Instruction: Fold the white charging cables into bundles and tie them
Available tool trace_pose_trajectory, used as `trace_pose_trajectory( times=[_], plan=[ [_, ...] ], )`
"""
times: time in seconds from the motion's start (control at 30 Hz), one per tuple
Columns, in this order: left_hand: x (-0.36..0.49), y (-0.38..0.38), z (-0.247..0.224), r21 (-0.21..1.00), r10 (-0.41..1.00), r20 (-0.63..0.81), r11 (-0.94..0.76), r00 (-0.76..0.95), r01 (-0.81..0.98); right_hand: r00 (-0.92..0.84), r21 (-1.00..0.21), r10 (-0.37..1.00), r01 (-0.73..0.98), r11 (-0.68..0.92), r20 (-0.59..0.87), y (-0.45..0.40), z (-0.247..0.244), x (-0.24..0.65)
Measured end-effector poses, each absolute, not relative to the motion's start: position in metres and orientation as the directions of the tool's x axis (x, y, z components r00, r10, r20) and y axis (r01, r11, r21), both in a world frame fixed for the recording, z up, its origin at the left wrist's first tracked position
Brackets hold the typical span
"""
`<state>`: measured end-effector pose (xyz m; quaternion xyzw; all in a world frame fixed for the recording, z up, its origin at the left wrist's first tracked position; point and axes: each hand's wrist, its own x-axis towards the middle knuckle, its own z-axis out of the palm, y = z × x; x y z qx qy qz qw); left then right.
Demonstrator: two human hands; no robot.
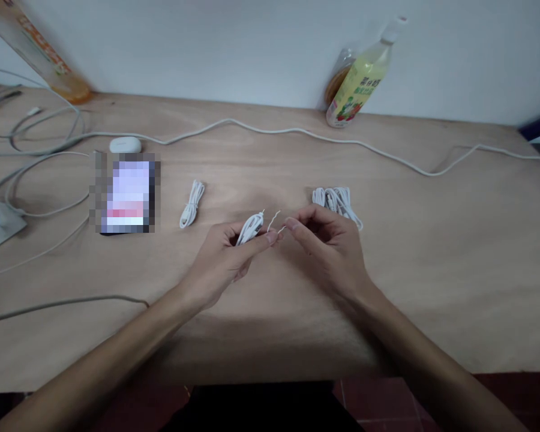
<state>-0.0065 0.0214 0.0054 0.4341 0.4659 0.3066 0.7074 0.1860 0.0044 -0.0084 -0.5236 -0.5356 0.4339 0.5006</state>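
My left hand [234, 249] is closed around a coiled white cable [251, 229], which shows above the thumb. A thin, wavy white tie [273, 221] sticks up near the left thumb tip. My right hand [326, 240] pinches the end of the thin white tie between thumb and finger, close to my left fingertips. One bundled white cable [192, 204] lies on the table to the left of my hands. More bundled white cables [337, 201] lie just behind my right hand, which partly covers them.
On the wooden table [454, 252], a blurred phone [130, 195] and a white case [125, 145] lie at left, near loose cables and a power strip [0, 225]. A long white cord [297, 130] crosses the back. Bottles [360, 81] lean against the wall.
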Motion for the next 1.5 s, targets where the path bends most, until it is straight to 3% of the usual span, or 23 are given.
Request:
trace_pose_trajectory(
  times=[0.73, 1.5],
  plan=[
    [-0.0067, 0.0196, 0.0062, 0.809, 0.781, -0.441, 0.559, 0.442, -0.182, 0.016, -0.994, 0.997, 0.085, 0.072, 0.074, 0.0018, -0.0067, 0.184],
    [-0.0071, 0.0215, 0.0052, 0.811, 0.77, -0.454, 0.565, 0.449, -0.15, 0.04, -0.996, 0.997, 0.061, 0.068, 0.07, 0.0026, -0.0047, 0.1848]
  ],
)
